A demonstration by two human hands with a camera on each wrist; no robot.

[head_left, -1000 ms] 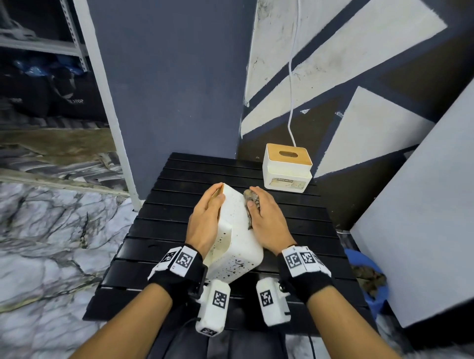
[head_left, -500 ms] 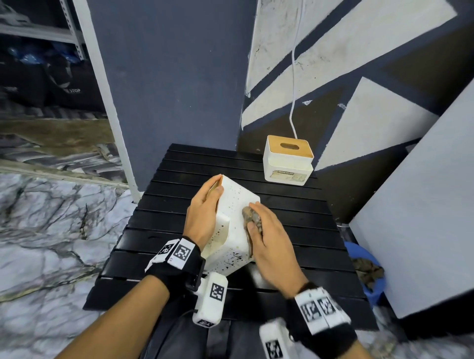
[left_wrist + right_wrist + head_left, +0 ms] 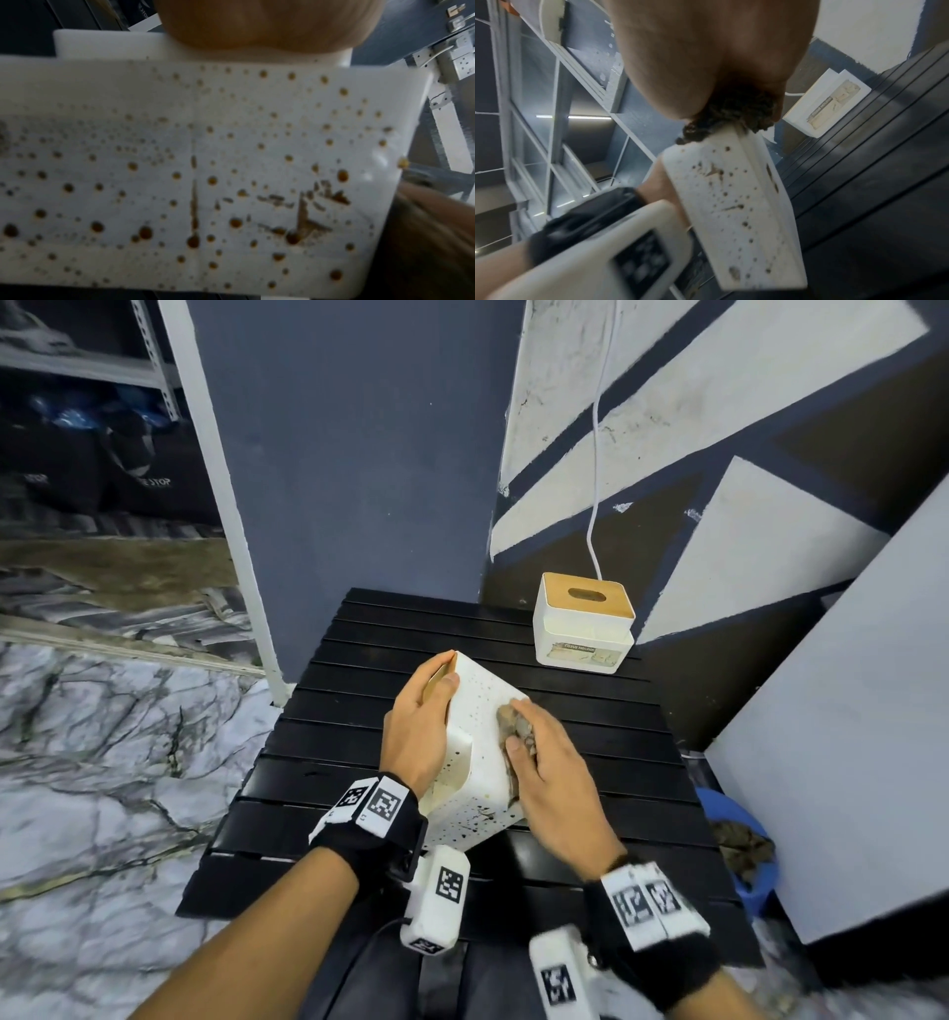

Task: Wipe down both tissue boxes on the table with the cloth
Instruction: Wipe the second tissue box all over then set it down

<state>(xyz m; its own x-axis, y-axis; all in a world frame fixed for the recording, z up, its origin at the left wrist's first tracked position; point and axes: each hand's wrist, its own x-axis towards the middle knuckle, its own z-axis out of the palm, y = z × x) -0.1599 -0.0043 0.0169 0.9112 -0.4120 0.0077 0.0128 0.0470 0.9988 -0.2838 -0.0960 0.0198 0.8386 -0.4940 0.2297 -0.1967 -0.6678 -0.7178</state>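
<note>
Tilted on the black slatted counter [image 3: 565, 711], stiff, likely light, smooth white speckled tissue box [image 3: 477, 762] steadied by left hand [image 3: 418, 731] gripping its wooden-lidded end, right hand [image 3: 552, 773] pressing crumpled brown cloth [image 3: 516, 726] against its side.

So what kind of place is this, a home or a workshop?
Probably a storeroom or utility corner: metal shelving, a scuffed painted wall, a board leaning beside the slatted black table.

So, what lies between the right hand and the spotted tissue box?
A crumpled dark cloth lies between the right hand and the tilted tissue box, pressed on its side. The head and right wrist views show it.
</note>
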